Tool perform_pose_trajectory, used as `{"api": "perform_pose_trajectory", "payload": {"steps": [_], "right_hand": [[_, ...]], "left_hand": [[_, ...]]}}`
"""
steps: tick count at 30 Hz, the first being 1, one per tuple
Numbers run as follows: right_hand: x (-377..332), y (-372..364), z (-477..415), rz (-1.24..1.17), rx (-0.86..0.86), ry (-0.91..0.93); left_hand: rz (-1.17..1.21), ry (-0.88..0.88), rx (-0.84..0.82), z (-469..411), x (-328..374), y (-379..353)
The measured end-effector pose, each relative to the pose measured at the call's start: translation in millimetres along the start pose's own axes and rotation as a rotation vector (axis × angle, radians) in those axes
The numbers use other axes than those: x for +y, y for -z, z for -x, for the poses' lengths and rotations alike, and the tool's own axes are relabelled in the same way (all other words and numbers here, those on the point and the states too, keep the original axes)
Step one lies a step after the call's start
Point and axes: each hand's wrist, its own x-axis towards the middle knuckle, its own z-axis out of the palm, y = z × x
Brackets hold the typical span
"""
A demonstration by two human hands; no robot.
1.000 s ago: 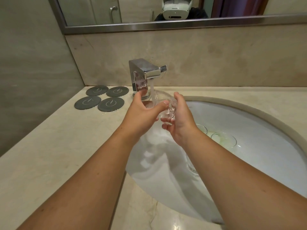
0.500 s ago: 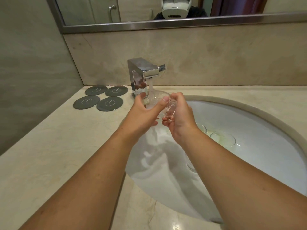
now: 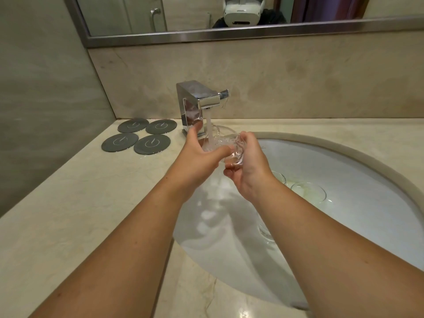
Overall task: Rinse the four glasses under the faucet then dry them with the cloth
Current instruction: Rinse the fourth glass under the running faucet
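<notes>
Under square chrome faucet (image 3: 197, 104), at basin's (image 3: 355, 180) 10 o'clock: clear rounded glass (image 3: 223, 143) tilted, water (image 3: 209, 125) streaming in; left hand (image 3: 202, 154), right hand (image 3: 249, 166) both gripping it.

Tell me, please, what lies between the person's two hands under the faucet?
In the head view, a clear glass lies between the left hand and right hand, held by both, under water from the faucet.
</notes>
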Motion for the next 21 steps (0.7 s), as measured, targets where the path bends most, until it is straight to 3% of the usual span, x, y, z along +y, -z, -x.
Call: {"api": "perform_pose_trajectory", "payload": {"steps": [6, 10, 14, 21], "right_hand": [[-1.0, 0.0, 0.8, 0.054, 0.023, 0.065], [-0.7, -0.8, -2.2, 0.072, -0.011, 0.073], [1.2, 1.3, -2.2, 0.101, 0.021, -0.036], [-3.5, -0.9, 3.5, -0.022, 0.026, -0.013]], "left_hand": [[0.022, 0.076, 0.033, -0.3, 0.4, 1.4], [0.028, 0.001, 0.079, -1.9, -0.1, 2.2], [0.009, -0.068, 0.073, -1.8, -0.8, 1.9], [0.002, -0.042, 0.017, -4.5, -3.0, 2.4]]}}
